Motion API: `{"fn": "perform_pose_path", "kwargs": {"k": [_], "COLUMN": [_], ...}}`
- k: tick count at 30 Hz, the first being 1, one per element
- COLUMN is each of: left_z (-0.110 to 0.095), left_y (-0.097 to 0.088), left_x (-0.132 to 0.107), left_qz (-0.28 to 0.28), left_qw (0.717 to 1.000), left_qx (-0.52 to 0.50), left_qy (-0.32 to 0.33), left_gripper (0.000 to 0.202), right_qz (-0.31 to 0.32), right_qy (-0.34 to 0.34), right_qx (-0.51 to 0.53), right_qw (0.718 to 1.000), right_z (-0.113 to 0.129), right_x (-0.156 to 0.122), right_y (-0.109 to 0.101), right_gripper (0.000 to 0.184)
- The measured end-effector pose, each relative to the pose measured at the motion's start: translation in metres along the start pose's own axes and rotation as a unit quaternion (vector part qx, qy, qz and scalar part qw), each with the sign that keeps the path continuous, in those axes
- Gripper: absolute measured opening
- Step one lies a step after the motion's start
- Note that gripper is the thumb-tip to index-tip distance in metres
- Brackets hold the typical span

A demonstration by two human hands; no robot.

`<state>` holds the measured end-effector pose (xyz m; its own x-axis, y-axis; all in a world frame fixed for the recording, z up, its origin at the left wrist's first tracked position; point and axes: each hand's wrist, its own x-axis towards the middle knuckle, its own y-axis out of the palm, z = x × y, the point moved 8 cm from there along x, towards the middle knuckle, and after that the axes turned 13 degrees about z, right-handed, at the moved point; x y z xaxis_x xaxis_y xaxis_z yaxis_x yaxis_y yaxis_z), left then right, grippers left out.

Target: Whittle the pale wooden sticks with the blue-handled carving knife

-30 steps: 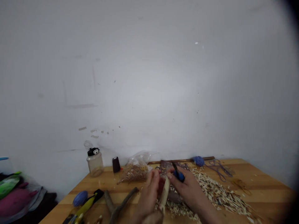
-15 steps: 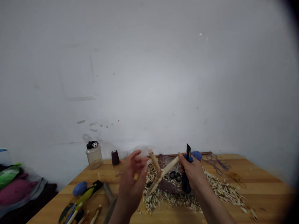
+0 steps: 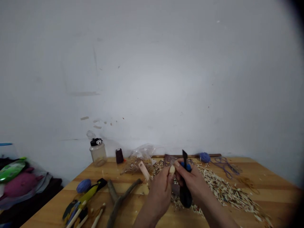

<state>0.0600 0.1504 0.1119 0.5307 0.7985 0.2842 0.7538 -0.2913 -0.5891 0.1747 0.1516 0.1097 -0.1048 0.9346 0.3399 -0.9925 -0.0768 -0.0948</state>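
Observation:
My left hand point(image 3: 159, 190) is closed around a peeled forked stick point(image 3: 144, 170). One pale prong points up to the left, and another rounded end shows between my two hands; the rest is hidden by the fingers. My right hand point(image 3: 195, 185) grips a utility knife point(image 3: 185, 156) with a black and blue handle, its dark blade pointing upward. The fingertips of my right hand come close to the stick's rounded end; whether they touch it I cannot tell. Wood shavings point(image 3: 213, 180) lie beneath and beside both hands.
An unpeeled forked branch point(image 3: 116, 201) lies left of my arms, near yarn-wrapped sticks point(image 3: 89, 193) and a blue yarn ball point(image 3: 84, 186). Behind stand a clear bottle point(image 3: 98, 155), a dark thread spool point(image 3: 119, 156) and a plastic bag point(image 3: 143, 153). More blue yarn point(image 3: 204, 157) sits near the wall.
My left hand, previously open and apart, has moved right and closed on the forked stick. The stick has turned. My right hand still has the knife, and the view has shifted slightly.

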Motion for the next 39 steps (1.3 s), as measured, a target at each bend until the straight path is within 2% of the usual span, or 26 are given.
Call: {"fn": "perform_pose_path", "kwargs": {"k": [2,5,8,11,19,30,35,39], "left_z": [0.001,0.003,0.002,0.001,0.005,0.002,0.004,0.007], "left_y": [-0.004,-0.006,-0.011,-0.017,-0.014,0.000,0.005,0.004], "left_x": [-0.002,-0.004,-0.005,-0.006,-0.002,0.000,-0.002,-0.003], "left_qz": [-0.006,-0.005,-0.013,-0.033,-0.022,0.012,0.024,0.025], "left_qw": [1.000,0.999,0.997,0.993,0.991,0.997,0.996,0.993], "left_qx": [0.004,-0.020,-0.073,-0.108,-0.131,-0.070,-0.084,-0.104], "left_qy": [-0.010,-0.031,-0.027,-0.019,-0.011,0.005,-0.024,-0.042], "left_gripper": [0.031,0.030,0.028,0.027,0.034,0.033,0.036,0.036], "right_qz": [-0.033,-0.054,-0.031,-0.021,0.003,0.036,0.037,0.056], "right_qy": [-0.017,-0.041,-0.053,-0.060,-0.070,-0.094,-0.081,-0.073], "right_qx": [-0.060,-0.206,-0.303,-0.351,-0.286,-0.243,-0.268,-0.240], "right_qw": [0.998,0.976,0.951,0.934,0.956,0.965,0.959,0.966], "right_z": [0.006,0.016,0.019,0.022,0.035,0.033,0.031,0.027], "right_x": [-0.001,-0.003,-0.006,-0.009,-0.010,-0.010,-0.009,-0.007], "right_y": [-0.013,-0.024,-0.021,-0.014,-0.003,0.008,0.006,0.009], "right_gripper": [0.036,0.033,0.030,0.027,0.030,0.030,0.027,0.026]}}
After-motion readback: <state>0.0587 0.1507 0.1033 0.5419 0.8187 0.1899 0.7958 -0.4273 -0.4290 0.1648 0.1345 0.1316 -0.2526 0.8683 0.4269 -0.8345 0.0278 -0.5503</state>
